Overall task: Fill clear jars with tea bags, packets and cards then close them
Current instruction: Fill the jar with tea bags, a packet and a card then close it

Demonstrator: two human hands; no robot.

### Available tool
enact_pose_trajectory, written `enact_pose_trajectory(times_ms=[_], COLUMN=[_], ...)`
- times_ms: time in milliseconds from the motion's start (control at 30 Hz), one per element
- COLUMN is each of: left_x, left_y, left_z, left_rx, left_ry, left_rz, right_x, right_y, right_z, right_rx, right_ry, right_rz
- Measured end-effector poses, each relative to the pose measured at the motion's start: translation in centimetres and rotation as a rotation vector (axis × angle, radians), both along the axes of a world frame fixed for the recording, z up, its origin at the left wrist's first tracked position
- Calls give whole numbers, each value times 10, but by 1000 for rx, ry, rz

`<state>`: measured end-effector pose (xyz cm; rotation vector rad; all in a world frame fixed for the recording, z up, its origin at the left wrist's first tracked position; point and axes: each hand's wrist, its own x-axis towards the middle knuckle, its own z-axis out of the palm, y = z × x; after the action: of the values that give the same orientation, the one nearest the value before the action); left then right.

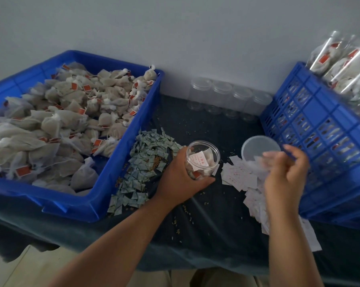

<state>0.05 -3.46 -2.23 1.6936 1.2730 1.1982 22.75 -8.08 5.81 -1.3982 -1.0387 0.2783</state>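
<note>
A blue tray (71,206) on the left of the desk (206,214) is heaped with tea bags (50,125). Just right of it lies a pile of green packets (146,162). At the desk's middle, the left hand (181,175) has its grip wrapped round an open, tilted clear jar (203,160) that holds tea bags and a card. Right of the jar lie a lid (258,148) and white cards (241,177). The right hand (285,172) hangs over them, blurred and with curled fingers. I cannot tell whether its grip holds anything.

Blue tray (104,183), blue crate (328,112), grey-beige red-tagged tea bags (67,112), dark cloth (206,214), white cards (241,179)
</note>
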Motion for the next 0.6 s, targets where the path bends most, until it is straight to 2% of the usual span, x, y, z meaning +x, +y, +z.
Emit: enact_pose_trajectory(times_ms=[100, 167, 200, 233, 267, 367, 400, 467, 567, 600], left_x=[1, 0, 0, 0, 0, 0, 0, -1, -1, -1], left_y=[0, -1, -1, -1, -1, -1, -1, -2, -3, -3], left_z=[0, 1, 1, 0, 0, 1, 2, 5, 8, 8], left_rx=[-7, -5, -6, -8, -9, -15, -14, -13, -16, -24], left_ry=[-4, -2, -2, 2, 6, 3, -13, -26, 0, 11], left_rz=[8, 1, -1, 2, 10, 26, 39, 66, 49, 39], right_x=[2, 0, -3, -6, -12, -31, -36, -38, -31, -31], right_y=[2, 6, 7, 7, 8, 15, 19, 24, 27, 28], right_z=[0, -1, -3, -5, -7, -5, -3, 5, 18, 20], right_rx=[-32, -109, -157, -206, -247, -371, -388, -347, -236, -234], right_ry=[467, 854, 960, 981, 917, 520, 477, 559, 853, 892], right_rz=[-86, 39, 128, 208, 269, 304, 284, 303, 468, 510])
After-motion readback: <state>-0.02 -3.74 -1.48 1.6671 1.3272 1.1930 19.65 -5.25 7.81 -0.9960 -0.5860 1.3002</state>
